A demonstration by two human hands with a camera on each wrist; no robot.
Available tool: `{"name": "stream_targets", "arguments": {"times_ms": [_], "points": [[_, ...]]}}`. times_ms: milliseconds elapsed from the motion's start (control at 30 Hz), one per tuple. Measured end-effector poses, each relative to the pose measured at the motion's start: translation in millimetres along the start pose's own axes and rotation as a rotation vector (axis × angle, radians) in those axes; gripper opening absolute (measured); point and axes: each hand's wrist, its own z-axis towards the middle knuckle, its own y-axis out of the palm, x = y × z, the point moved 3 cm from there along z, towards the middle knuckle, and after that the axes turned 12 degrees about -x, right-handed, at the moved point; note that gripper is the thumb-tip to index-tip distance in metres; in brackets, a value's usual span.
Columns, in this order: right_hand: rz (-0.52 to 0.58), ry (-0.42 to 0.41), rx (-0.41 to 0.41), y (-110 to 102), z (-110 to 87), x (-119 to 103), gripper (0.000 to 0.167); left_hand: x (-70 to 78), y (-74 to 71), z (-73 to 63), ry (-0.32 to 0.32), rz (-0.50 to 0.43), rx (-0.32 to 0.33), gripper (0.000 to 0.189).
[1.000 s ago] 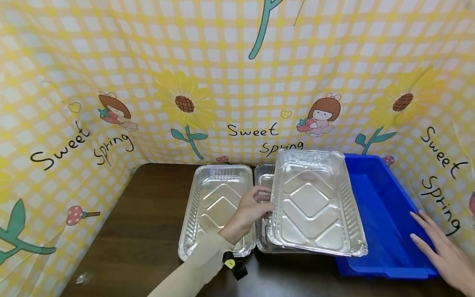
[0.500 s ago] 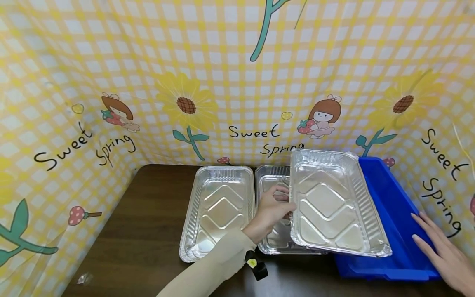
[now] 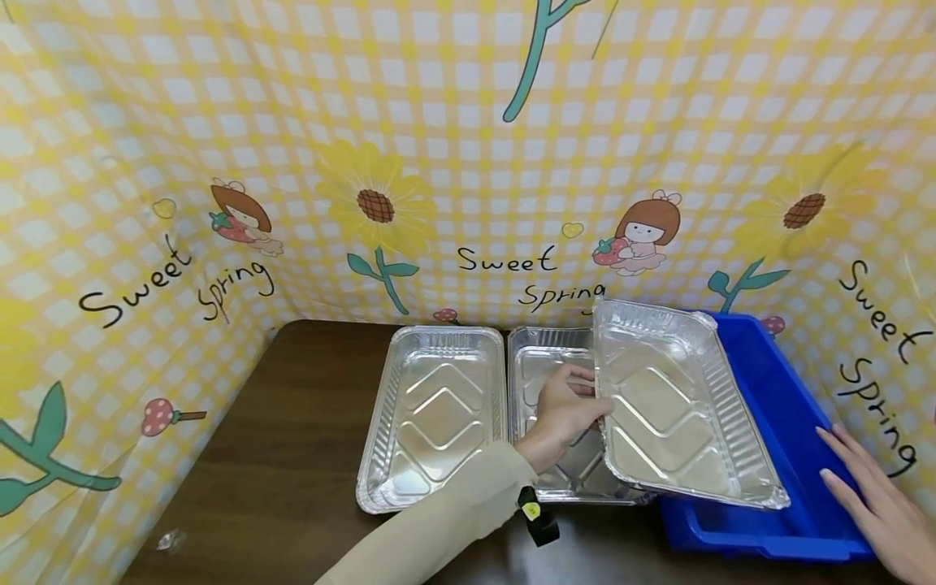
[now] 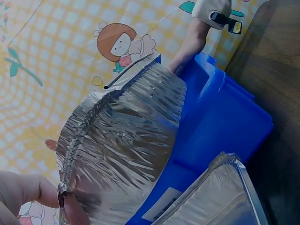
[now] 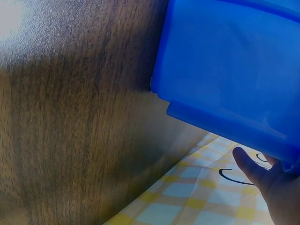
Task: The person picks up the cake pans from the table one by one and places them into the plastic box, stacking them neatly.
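My left hand [image 3: 565,416] pinches the left rim of a foil tray [image 3: 669,406] between thumb and fingers. The tray is raised and tilted, its right side lower, over the left part of a blue plastic bin [image 3: 775,543]. In the left wrist view, the thumb and a finger grip the crumpled foil edge [image 4: 70,159]. On the bin's right rim rests my right hand [image 3: 873,497], its fingers extended. A second foil tray [image 3: 563,479] lies on the table beneath my left hand, partly covered by the raised one. Another foil tray [image 3: 439,406] lies to its left.
The dark wooden table [image 3: 256,422] stretches to the left of the trays. A small clear plastic scrap [image 3: 171,539] lies near its left front. A yellow checked cloth [image 3: 453,162] hangs behind and along both sides.
My left hand has moved right with the foil tray, which now tilts more and reaches further over the bin. More of the middle tray shows. The right hand has stayed on the bin.
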Motion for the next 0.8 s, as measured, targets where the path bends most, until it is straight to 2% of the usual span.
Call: {"name": "stream_targets", "arguments": {"times_ms": [133, 267, 433, 800], "points": [[-0.002, 0.029, -0.026, -2, 0.8, 0, 0.065, 1.2, 10.3, 1.1, -0.014, 0.014, 0.038, 0.040], [-0.005, 0.039, -0.027, -2, 0.5, -1, 0.065, 0.9, 18.4, 2.9, -0.018, 0.070, 0.063, 0.038], [-0.011, 0.030, -0.006, -1, 0.5, 0, 0.065, -0.1, 26.3, 6.9, -0.008, 0.094, 0.064, 0.036], [-0.012, 0.024, 0.007, -2, -0.8, 1, 0.065, 3.1, 49.0, 10.0, -0.015, 0.173, 0.136, 0.039]]}}
